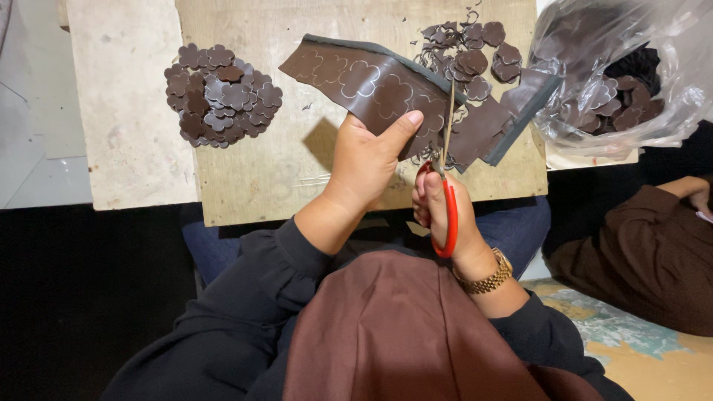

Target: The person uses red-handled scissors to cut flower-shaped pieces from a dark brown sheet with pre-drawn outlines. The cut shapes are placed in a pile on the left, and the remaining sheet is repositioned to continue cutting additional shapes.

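Two hands work at centre frame over a wooden desk (pixel 252 171): the left hand (pixel 365 160) pinches a dark brown sheet (pixel 356 78) marked with flower outlines, while the right hand (pixel 445 212) is closed through the handles of red scissors (pixel 448 200), blades up against the sheet's edge. At upper left lies a heap of cut flower shapes (pixel 221 95); offcuts and scraps (pixel 475 82) sit at upper right beside a clear plastic bag (pixel 631 74). Many flowers appear cut, though several outlines on the sheet remain uncut.
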